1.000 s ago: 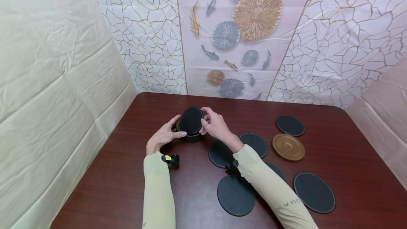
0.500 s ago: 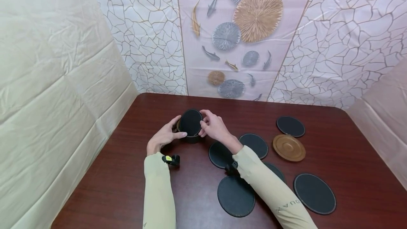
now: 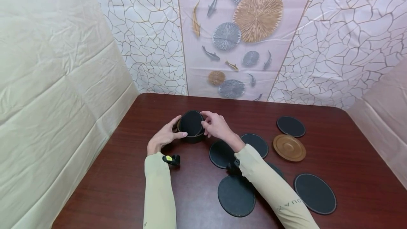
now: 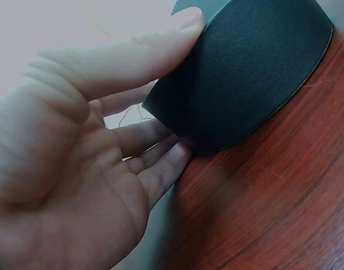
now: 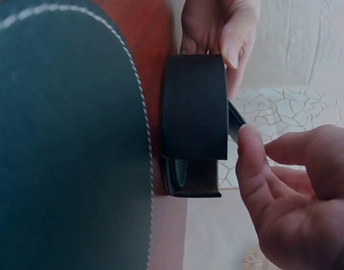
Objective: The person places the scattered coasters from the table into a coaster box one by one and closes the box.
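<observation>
A low black round coaster holder [image 3: 194, 139] stands at the table's middle left, with an opening in its side wall in the right wrist view. My left hand [image 3: 164, 135] grips the holder's left side, thumb on the near rim and fingers round the far side. Tilted in the holder's top is a black round coaster [image 3: 191, 123]. My right hand [image 3: 217, 125] pinches that coaster's right edge between thumb and fingers. In the right wrist view, the coaster's edge [image 5: 235, 119] sticks up out of the holder. Something brown shows at the holder's left inside; its kind is unclear.
Several black stitched coasters lie to the right, among them a near one [image 3: 236, 195], one at the far right [image 3: 314, 193] and one at the back [image 3: 290, 126]. A brown round dish [image 3: 289, 147] lies among them. Some are partly under my right forearm [image 3: 270, 183].
The coaster in my right hand has come slightly down into the holder's top. My right hand has shifted a little down and to the right. My left hand keeps its grip.
</observation>
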The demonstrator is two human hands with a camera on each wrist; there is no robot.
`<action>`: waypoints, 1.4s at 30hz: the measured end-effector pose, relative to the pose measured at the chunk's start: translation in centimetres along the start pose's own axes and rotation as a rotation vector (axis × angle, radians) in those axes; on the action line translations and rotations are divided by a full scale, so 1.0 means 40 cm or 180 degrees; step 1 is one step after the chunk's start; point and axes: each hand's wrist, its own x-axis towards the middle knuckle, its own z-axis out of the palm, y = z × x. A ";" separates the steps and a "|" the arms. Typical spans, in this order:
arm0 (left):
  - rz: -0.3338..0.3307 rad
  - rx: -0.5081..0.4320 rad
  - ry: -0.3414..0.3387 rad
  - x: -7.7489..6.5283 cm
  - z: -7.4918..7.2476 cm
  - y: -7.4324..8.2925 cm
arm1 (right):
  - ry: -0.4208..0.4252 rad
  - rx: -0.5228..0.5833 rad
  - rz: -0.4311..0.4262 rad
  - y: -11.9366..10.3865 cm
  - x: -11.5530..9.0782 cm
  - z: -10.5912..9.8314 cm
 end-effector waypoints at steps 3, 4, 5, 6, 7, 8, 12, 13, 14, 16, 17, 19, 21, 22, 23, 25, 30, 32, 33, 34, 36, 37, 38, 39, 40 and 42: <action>0.0011 -0.0002 0.0027 0.002 0.001 -0.005 | -0.0046 -0.0137 0.0045 -0.002 0.001 -0.012; 0.0007 -0.0006 0.0034 0.001 0.001 -0.004 | -0.0067 -0.0156 0.0057 -0.002 0.002 -0.015; 0.0006 -0.0012 0.0034 0.001 0.001 -0.004 | -0.0090 -0.0172 0.0077 -0.002 0.002 -0.017; 0.0002 -0.0023 0.0036 0.001 0.001 -0.003 | -0.0111 -0.0183 0.0097 -0.002 0.003 -0.020; -0.0005 -0.0022 0.0035 0.000 0.002 -0.002 | -0.0131 -0.0190 0.0114 -0.002 0.004 -0.022; 0.0000 -0.0041 0.0038 -0.001 0.002 0.000 | -0.0151 -0.0182 0.0137 -0.001 0.005 -0.024; -0.0019 -0.0048 0.0051 -0.002 0.003 0.002 | -0.0238 -0.0143 0.0196 0.002 0.009 -0.031; -0.0026 -0.0049 0.0053 -0.002 0.003 0.001 | -0.0257 -0.0141 0.0209 0.004 0.010 -0.032; -0.0030 -0.0060 0.0056 -0.003 0.004 0.001 | -0.0270 -0.0141 0.0219 0.005 0.011 -0.033; -0.0039 -0.0062 0.0056 -0.003 0.004 -0.002 | -0.0273 -0.0163 0.0234 0.009 0.013 -0.036; -0.0029 -0.0056 0.0050 -0.003 0.004 -0.003 | -0.0270 -0.0170 0.0241 0.011 0.014 -0.037; -0.0018 -0.0034 0.0035 -0.004 0.004 -0.005 | -0.0244 -0.0165 0.0256 0.014 0.014 -0.041; 0.0003 -0.0021 0.0038 -0.003 0.004 -0.006 | -0.0220 -0.0156 0.0258 0.015 0.012 -0.046; 0.0011 -0.0011 0.0041 -0.003 0.004 -0.006 | -0.0210 -0.0158 0.0257 0.015 0.011 -0.050; 0.0014 -0.0005 0.0043 -0.003 0.004 -0.007 | -0.0205 -0.0148 0.0249 0.015 0.009 -0.053; 0.0015 -0.0010 0.0040 -0.001 0.004 -0.007 | -0.0193 -0.0158 0.0230 0.015 0.005 -0.062; -0.0012 -0.0026 -0.0024 -0.003 0.003 -0.003 | -0.0165 -0.0204 0.0179 0.017 -0.009 -0.088; -0.0039 -0.0026 -0.0043 -0.008 0.002 0.006 | -0.0145 -0.0210 0.0163 0.020 -0.015 -0.100; -0.0046 -0.0017 -0.0052 -0.014 0.001 0.014 | -0.0138 -0.0205 0.0163 0.022 -0.019 -0.107; -0.0056 -0.0014 -0.0061 -0.020 0.001 0.024 | -0.0133 -0.0205 0.0161 0.024 -0.022 -0.114; -0.0066 0.0003 -0.0071 -0.033 -0.001 0.043 | -0.0140 -0.0202 0.0162 0.028 -0.029 -0.128; -0.0066 0.0005 -0.0076 -0.039 -0.001 0.052 | -0.0142 -0.0189 0.0165 0.030 -0.033 -0.135; -0.0054 0.0011 -0.0079 -0.046 -0.001 0.060 | -0.0143 -0.0180 0.0172 0.033 -0.037 -0.141; -0.0045 0.0015 -0.0074 -0.052 -0.001 0.067 | -0.0147 -0.0177 0.0184 0.035 -0.041 -0.148; -0.0039 0.0015 -0.0069 -0.056 -0.001 0.070 | -0.0148 -0.0184 0.0195 0.038 -0.045 -0.155; -0.0027 0.0029 -0.0057 -0.061 -0.001 0.074 | -0.0143 -0.0201 0.0214 0.042 -0.053 -0.168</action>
